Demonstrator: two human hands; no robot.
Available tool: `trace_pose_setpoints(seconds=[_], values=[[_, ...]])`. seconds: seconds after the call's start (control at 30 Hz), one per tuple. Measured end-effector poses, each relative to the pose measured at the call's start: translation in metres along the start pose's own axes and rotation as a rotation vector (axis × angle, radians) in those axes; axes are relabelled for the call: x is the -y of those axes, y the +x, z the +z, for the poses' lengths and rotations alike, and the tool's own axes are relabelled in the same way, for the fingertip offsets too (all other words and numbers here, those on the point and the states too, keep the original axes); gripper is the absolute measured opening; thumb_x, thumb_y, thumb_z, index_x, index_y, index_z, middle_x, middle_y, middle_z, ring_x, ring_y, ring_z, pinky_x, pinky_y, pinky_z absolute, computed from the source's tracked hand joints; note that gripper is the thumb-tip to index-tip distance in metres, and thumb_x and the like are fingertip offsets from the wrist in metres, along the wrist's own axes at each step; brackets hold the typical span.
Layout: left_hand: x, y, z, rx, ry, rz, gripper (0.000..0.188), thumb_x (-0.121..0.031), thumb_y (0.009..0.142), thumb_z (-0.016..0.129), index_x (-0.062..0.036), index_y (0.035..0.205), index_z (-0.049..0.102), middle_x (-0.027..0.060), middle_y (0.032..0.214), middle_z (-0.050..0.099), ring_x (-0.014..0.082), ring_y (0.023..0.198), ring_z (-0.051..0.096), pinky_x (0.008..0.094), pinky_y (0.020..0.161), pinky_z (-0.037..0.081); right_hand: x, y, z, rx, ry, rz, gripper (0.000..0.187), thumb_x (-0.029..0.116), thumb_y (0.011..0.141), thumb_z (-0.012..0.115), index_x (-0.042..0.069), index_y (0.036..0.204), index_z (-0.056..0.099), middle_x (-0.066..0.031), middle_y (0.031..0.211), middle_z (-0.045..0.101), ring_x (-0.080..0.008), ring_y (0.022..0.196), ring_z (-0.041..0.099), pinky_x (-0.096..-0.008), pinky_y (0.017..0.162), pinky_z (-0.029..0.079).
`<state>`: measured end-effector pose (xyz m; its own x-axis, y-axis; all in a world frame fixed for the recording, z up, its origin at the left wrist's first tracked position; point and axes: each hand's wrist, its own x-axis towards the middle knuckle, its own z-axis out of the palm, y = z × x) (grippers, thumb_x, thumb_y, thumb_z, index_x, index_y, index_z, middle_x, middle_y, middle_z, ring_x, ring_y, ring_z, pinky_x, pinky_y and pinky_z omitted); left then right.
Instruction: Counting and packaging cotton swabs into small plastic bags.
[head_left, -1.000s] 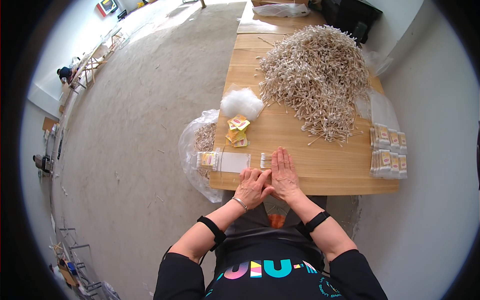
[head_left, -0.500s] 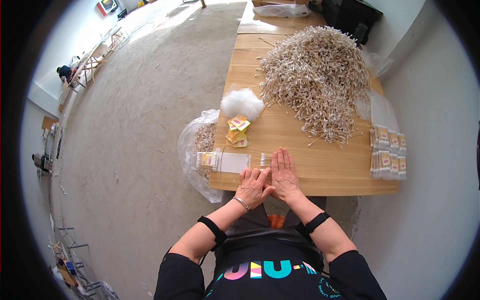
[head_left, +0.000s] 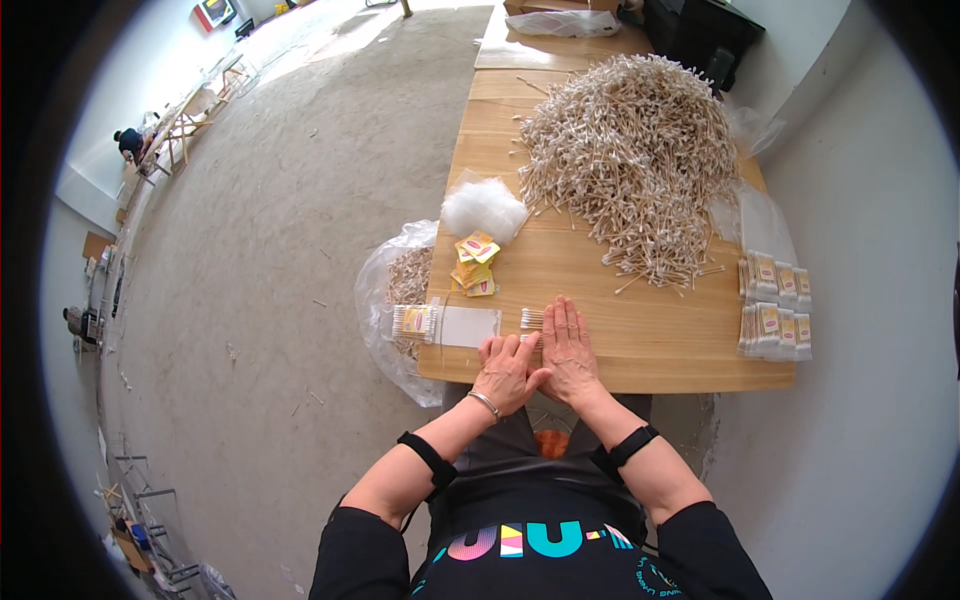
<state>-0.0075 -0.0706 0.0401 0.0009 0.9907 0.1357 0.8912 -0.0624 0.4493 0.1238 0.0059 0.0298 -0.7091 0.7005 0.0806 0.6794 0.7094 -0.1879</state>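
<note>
A small row of cotton swabs (head_left: 531,318) lies on the wooden table near its front edge, partly hidden under my hands. My right hand (head_left: 569,352) lies flat over the right end of the row, its fingers stretched forward and side by side. Against the near left side of the swabs rests my left hand (head_left: 506,374), fingers slightly bent and thumb reaching across to the right hand. To the left, a white flat piece (head_left: 470,326) lies beside a clear packet of swabs (head_left: 413,322) with a yellow card, at the table's left edge.
A big heap of loose swabs (head_left: 640,150) covers the table's far part. Clear bags (head_left: 484,208) and yellow cards (head_left: 475,265) lie at left. Filled packets (head_left: 775,305) are stacked at the right edge. A plastic sack of swabs (head_left: 385,270) stands beside the table.
Almost nothing differs. My left hand has shifted very slightly to the right, while the right hand stays flat over the swabs.
</note>
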Motion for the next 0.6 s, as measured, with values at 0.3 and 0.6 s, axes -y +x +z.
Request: trace_pose_setpoints(seconds=[0.3,0.6], values=[[-0.0037,0.0083,-0.0008,0.003,0.044,-0.054,0.067,-0.052,0.086,0.048,-0.0058,0.134,0.041,0.0113,0.096,0.052,0.0273,0.095,0.046,0.0411,0.091,0.026,0.0006,0.0009,0.0021,0.035,-0.053,0.023,0.088,0.040,0.078,0.051,-0.009,0.140,0.014,-0.0263,0.149,0.007,-0.0355,0.140,0.003,-0.0434,0.114,0.003],[-0.0047,0.0102,-0.0030,0.009,0.023,-0.048,0.064,-0.051,0.087,0.048,-0.0059,0.131,0.043,0.0117,0.097,0.055,0.0261,0.096,0.048,0.0412,0.090,0.026,0.0003,0.0006,0.0007,0.022,0.013,0.020,0.085,0.038,0.078,0.049,-0.009,0.140,0.015,-0.0265,0.148,0.008,-0.0353,0.140,0.004,-0.0440,0.114,0.003]])
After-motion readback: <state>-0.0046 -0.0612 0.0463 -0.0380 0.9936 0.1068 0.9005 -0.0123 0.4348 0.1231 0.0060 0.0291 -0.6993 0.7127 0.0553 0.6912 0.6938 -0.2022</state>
